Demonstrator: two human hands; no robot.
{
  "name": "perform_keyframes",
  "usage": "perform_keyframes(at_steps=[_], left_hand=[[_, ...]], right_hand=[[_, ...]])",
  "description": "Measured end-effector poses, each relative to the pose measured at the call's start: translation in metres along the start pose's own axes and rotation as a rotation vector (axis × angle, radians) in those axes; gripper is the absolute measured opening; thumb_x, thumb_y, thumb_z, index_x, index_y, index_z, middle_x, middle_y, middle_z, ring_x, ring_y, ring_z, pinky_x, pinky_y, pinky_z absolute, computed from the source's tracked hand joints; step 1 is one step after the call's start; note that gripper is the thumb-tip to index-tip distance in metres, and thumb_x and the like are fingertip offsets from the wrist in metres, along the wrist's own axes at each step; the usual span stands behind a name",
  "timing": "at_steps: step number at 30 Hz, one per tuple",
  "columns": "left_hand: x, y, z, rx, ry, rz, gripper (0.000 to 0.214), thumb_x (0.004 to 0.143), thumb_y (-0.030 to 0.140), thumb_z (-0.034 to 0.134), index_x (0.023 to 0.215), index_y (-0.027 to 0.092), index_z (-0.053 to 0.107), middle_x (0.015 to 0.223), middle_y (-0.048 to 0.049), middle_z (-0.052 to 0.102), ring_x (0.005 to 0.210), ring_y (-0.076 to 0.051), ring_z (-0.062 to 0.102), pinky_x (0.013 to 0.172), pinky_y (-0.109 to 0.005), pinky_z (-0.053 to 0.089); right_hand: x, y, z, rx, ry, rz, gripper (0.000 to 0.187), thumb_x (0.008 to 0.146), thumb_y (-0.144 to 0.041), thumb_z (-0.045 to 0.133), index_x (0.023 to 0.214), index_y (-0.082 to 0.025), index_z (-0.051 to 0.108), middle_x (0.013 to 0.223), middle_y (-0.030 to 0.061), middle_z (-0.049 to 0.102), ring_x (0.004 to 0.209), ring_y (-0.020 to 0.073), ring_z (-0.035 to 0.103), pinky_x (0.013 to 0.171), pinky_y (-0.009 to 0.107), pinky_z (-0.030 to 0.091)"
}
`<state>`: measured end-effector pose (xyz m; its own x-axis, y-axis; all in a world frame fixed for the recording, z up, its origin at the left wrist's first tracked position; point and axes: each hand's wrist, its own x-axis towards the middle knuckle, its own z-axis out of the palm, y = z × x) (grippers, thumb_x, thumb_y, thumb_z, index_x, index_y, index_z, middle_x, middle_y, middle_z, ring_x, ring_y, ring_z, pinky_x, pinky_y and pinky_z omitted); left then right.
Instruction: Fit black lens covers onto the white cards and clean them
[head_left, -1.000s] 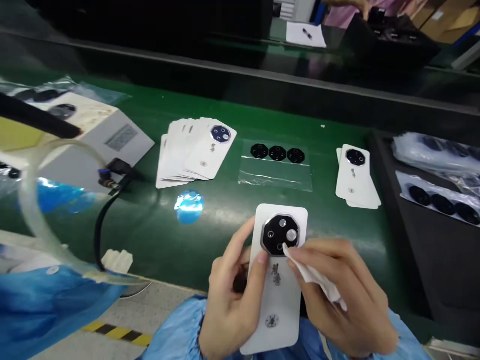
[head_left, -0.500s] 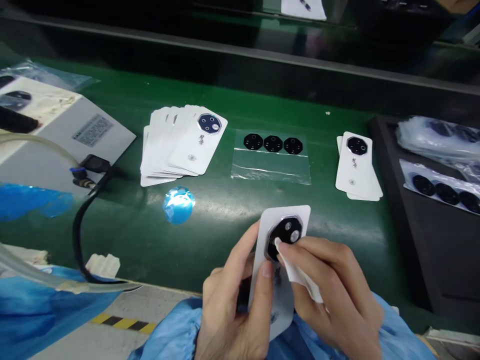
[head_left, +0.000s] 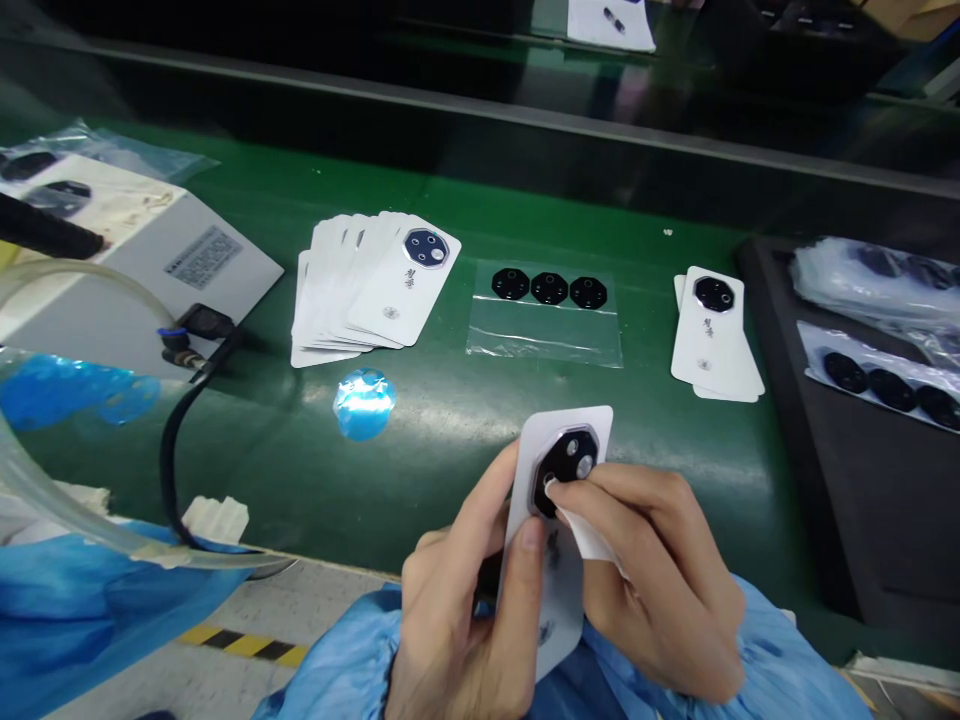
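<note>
My left hand (head_left: 465, 610) grips a white phone back panel (head_left: 559, 575) upright by its edges. A black octagonal camera lens piece (head_left: 566, 468) with a metal rim sits at the panel's top. My right hand (head_left: 656, 570) pinches a white wipe (head_left: 589, 535), and its fingertips press the wipe onto the lens piece's lower left side. Beyond the hands, a fanned stack of white panels (head_left: 375, 285) and a smaller stack (head_left: 712, 335) lie on the green bench (head_left: 450, 470). Several black lens pieces (head_left: 550, 289) sit on a clear plastic sheet (head_left: 544, 335).
A crumpled blue film piece (head_left: 364, 403) lies near the stack. At left stand a grey box (head_left: 206, 265), a black cable (head_left: 171, 470) and clear tubing (head_left: 45, 490). A black tray (head_left: 825, 500) at right holds plastic bags with black lens pieces (head_left: 877, 385).
The wipe has moved from the lens piece's lower right to its lower left, and more of it is tucked under my right fingers. The panel has tilted slightly, and the view has shifted.
</note>
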<state>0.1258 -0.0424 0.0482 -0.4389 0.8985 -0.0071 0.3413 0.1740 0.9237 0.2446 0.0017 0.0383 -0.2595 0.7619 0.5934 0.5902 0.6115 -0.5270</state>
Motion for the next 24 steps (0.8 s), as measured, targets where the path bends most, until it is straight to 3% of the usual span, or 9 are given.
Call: perform_keyframes(at_steps=[4,7,12,20,24], left_hand=[[0.003,0.005,-0.001,-0.055,-0.015,-0.209,0.047,0.084,0.04,0.062,0.129,0.029,0.057,0.075,-0.0011,0.072,0.059,-0.015,0.063,0.053,-0.023,0.051],[0.011,0.008,-0.003,-0.264,-0.125,-0.343,0.048,0.083,0.042,0.062,0.128,0.027,0.058,0.06,0.0012,0.065,0.05,-0.013,0.058,0.047,-0.019,0.047],[0.021,0.008,-0.006,-0.499,-0.252,-0.437,0.048,0.079,0.041,0.066,0.125,0.025,0.061,0.053,0.0018,0.062,0.042,-0.01,0.05,0.038,-0.017,0.037],[0.021,0.009,-0.006,-0.532,-0.228,-0.463,0.049,0.077,0.04,0.068,0.124,0.026,0.061,0.056,0.0002,0.066,0.042,-0.01,0.051,0.039,-0.017,0.038],[0.021,0.01,-0.005,-0.527,-0.193,-0.448,0.049,0.078,0.041,0.068,0.124,0.025,0.062,0.054,0.0007,0.064,0.042,-0.01,0.05,0.039,-0.018,0.037]], right_hand=[[0.014,-0.002,-0.01,0.293,-0.008,0.188,0.028,0.084,0.003,0.048,0.093,-0.018,0.064,0.086,0.0018,0.056,0.055,0.0072,0.057,0.043,0.022,0.048],[0.017,-0.001,-0.015,0.538,0.057,0.301,0.024,0.085,0.003,0.05,0.092,-0.016,0.063,0.086,0.0008,0.052,0.039,0.0014,0.048,0.03,0.018,0.039],[0.011,0.003,-0.017,0.649,0.091,0.383,0.02,0.088,-0.002,0.052,0.094,-0.018,0.065,0.086,0.0019,0.051,0.036,0.0018,0.047,0.023,0.018,0.036],[0.013,0.001,-0.024,0.519,0.035,0.303,0.027,0.086,0.002,0.051,0.097,-0.019,0.064,0.087,0.0028,0.052,0.039,0.0027,0.049,0.024,0.018,0.038],[0.019,0.005,-0.034,0.339,-0.106,0.102,0.03,0.079,0.002,0.056,0.098,-0.02,0.065,0.083,0.0028,0.057,0.051,0.0094,0.059,0.036,0.021,0.051]])
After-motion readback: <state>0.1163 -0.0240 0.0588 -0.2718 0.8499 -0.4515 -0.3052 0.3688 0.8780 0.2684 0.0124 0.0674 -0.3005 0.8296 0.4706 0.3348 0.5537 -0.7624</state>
